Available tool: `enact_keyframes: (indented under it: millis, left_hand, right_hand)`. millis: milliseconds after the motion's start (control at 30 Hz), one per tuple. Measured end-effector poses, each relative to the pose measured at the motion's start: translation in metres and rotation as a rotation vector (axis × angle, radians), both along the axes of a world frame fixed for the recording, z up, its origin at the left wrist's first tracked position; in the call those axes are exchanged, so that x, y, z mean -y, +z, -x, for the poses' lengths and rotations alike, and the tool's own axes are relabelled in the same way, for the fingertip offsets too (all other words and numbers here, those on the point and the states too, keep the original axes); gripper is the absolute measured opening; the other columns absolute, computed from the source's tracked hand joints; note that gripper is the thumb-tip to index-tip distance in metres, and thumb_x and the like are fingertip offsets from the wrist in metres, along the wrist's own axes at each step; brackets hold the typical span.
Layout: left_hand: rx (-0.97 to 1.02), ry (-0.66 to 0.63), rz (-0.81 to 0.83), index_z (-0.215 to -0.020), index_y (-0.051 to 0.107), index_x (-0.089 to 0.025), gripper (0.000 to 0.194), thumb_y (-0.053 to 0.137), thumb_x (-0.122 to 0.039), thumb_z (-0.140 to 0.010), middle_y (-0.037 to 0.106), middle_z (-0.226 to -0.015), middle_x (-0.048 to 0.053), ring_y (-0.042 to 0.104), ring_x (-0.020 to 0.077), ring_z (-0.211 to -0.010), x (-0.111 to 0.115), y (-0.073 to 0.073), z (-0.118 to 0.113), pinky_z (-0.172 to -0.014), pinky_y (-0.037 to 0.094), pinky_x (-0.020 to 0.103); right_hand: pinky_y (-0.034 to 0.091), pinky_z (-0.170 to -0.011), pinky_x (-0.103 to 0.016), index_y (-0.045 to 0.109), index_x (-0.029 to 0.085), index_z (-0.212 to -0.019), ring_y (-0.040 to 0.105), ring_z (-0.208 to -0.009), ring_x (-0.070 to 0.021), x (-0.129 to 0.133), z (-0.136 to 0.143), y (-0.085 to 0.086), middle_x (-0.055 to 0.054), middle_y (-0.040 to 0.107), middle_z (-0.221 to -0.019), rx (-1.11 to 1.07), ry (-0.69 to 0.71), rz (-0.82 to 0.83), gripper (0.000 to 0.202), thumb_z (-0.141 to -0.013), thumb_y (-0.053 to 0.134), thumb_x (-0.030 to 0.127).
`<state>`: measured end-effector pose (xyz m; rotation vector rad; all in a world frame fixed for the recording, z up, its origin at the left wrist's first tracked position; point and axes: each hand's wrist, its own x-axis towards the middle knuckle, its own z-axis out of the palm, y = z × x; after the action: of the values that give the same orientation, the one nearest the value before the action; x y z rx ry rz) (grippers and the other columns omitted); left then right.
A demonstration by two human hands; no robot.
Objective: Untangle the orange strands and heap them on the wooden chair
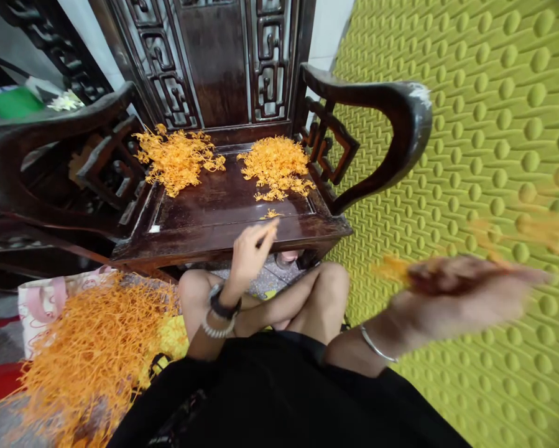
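Observation:
My left hand (252, 252) reaches over the front edge of the dark wooden chair seat (204, 214), thumb and fingers pinched together on a small orange piece. Just beyond the fingertips is a small orange flower-like piece (272, 213). Out to the right, my right hand (466, 295) is smeared by motion, its fingers curled around orange strands (391, 267) that stick out on both sides. Two piles of curly orange pieces lie on the seat, a left pile (176, 160) and a right pile (277, 163).
A large heap of loose orange strands (97, 354) spreads at my lower left, beside a white bag with pink handles (39, 308). The chair's curved armrests (407, 124) flank the seat. Yellow-green bumpy matting (494, 137) fills the right side. A small white piece (155, 229) is at the seat's front left.

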<state>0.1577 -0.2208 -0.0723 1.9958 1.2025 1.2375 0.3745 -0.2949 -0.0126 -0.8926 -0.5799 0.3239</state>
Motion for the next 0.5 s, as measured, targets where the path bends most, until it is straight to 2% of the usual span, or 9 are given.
enact_keyframes:
  millis: [33, 67, 133, 200, 300, 367, 433, 467, 500]
  left_hand:
    - [-0.048, 0.110, -0.021, -0.122, 0.065, -0.021, 0.034, 0.046, -0.030, -0.096, 0.065, -0.103, 0.008, 0.055, 0.0215, -0.096, -0.022, -0.007, -0.008, -0.090, 0.039, 0.032]
    - [-0.111, 0.166, -0.009, -0.127, 0.063, -0.019, 0.037, 0.049, -0.027, -0.094, 0.063, -0.111, 0.010, 0.054, 0.0231, -0.102, -0.043, -0.014, -0.017, -0.094, 0.039, 0.033]
    - [-0.308, 0.238, 0.071, -0.138, 0.054, -0.018, 0.046, 0.049, -0.023, -0.093, 0.055, -0.127, 0.016, 0.049, 0.0282, -0.117, -0.075, -0.024, -0.034, -0.100, 0.037, 0.038]
    - [-0.508, 0.224, 0.096, -0.147, 0.043, -0.019, 0.054, 0.048, -0.024, -0.094, 0.037, -0.147, 0.019, 0.033, 0.0331, -0.135, -0.093, -0.031, -0.050, -0.107, 0.030, 0.048]
    - [-0.651, 0.161, 0.070, -0.154, 0.025, -0.017, 0.061, 0.041, -0.035, -0.098, 0.010, -0.159, 0.015, 0.008, 0.0313, -0.147, -0.103, -0.033, -0.070, -0.112, 0.017, 0.058]
    - [-0.611, 0.191, 0.038, -0.155, 0.019, -0.015, 0.065, 0.038, -0.042, -0.099, 0.002, -0.160, 0.015, -0.001, 0.0299, -0.148, -0.104, -0.030, -0.080, -0.113, 0.009, 0.059]
    - [-0.462, 0.260, -0.010, -0.155, 0.023, -0.016, 0.066, 0.040, -0.044, -0.098, -0.001, -0.160, 0.015, -0.007, 0.0309, -0.148, -0.100, -0.022, -0.084, -0.114, 0.001, 0.058]
    - [-0.343, 0.268, -0.030, -0.153, 0.028, -0.016, 0.063, 0.041, -0.043, -0.098, 0.001, -0.160, 0.014, -0.007, 0.0306, -0.148, -0.095, -0.016, -0.083, -0.115, -0.001, 0.055]
    - [-0.197, 0.222, -0.033, -0.151, 0.034, -0.015, 0.059, 0.039, -0.043, -0.099, 0.008, -0.160, 0.014, -0.002, 0.0299, -0.148, -0.087, -0.009, -0.080, -0.117, 0.000, 0.052]
  right_hand:
    - [0.018, -0.042, -0.026, 0.042, 0.019, -0.067, 0.026, -0.048, -0.0094, -0.005, 0.008, -0.004, 0.001, 0.028, -0.060, -0.001, -0.003, -0.043, 0.047, -0.084, 0.059, 0.059]
    - [0.018, -0.042, -0.025, 0.040, 0.018, -0.065, 0.026, -0.047, -0.0083, -0.011, 0.014, -0.009, 0.002, 0.028, -0.058, -0.008, 0.048, -0.048, 0.046, -0.083, 0.063, 0.053]
    - [0.014, -0.041, -0.023, 0.038, 0.017, -0.064, 0.022, -0.044, -0.0064, -0.021, 0.021, -0.017, 0.003, 0.026, -0.054, -0.032, 0.248, 0.039, 0.049, -0.083, 0.063, 0.054]
    - [0.014, -0.040, -0.021, 0.039, 0.016, -0.066, 0.021, -0.043, -0.0049, -0.027, 0.023, -0.022, 0.004, 0.028, -0.054, -0.048, 0.328, 0.071, 0.049, -0.082, 0.064, 0.055]
    - [0.021, -0.041, -0.020, 0.038, 0.016, -0.067, 0.025, -0.044, -0.0037, -0.030, 0.022, -0.021, 0.004, 0.029, -0.059, -0.123, 0.472, 0.023, 0.050, -0.077, 0.070, 0.053]
    - [0.031, -0.046, -0.019, 0.039, 0.016, -0.071, 0.033, -0.049, -0.0039, -0.029, 0.023, -0.018, 0.003, 0.031, -0.063, -0.201, 0.613, -0.025, 0.048, -0.073, 0.073, 0.049]
    - [0.040, -0.054, -0.019, 0.041, 0.016, -0.075, 0.041, -0.056, -0.0047, -0.026, 0.025, -0.016, 0.002, 0.036, -0.070, -0.251, 0.734, -0.042, 0.043, -0.072, 0.074, 0.043]
    - [0.042, -0.057, -0.019, 0.042, 0.017, -0.077, 0.044, -0.059, -0.0050, -0.024, 0.027, -0.016, 0.002, 0.038, -0.073, -0.256, 0.775, -0.034, 0.040, -0.073, 0.074, 0.041]
    - [0.044, -0.058, -0.020, 0.043, 0.017, -0.078, 0.046, -0.060, -0.0053, -0.023, 0.028, -0.018, 0.001, 0.041, -0.077, -0.251, 0.805, -0.014, 0.037, -0.074, 0.072, 0.039]
